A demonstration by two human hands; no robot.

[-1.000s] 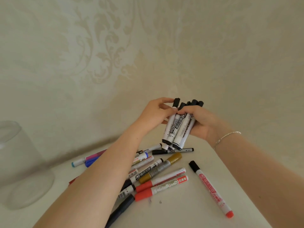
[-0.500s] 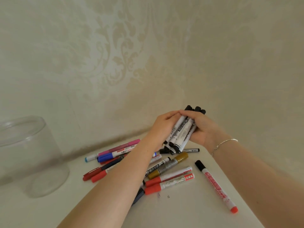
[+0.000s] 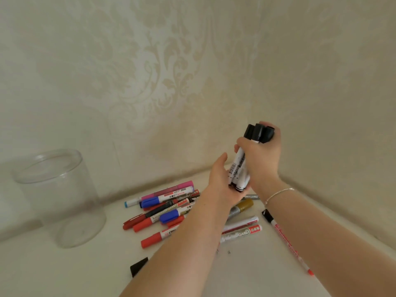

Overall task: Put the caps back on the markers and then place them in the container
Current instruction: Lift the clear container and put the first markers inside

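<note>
**Head view: marker bundle held above the pile**

The right hand (image 3: 262, 159) grips an upright bundle of black-capped white markers (image 3: 241, 168); the left hand (image 3: 222, 181), fingers straight, supports its lower ends. The clear cylindrical plastic container (image 3: 57, 196) stands well apart, left of the pile of loose coloured markers (image 3: 169, 209).

A bundle of black-capped white markers (image 3: 240, 168) is standing upright above the table. More capped markers (image 3: 167, 207) are lying piled beside a clear, upright container (image 3: 53, 196).

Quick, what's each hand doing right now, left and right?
Left hand: open, palm cupped under the bottom ends of the bundle of black-capped markers.
Right hand: closed around that bundle, holding it upright.
</note>
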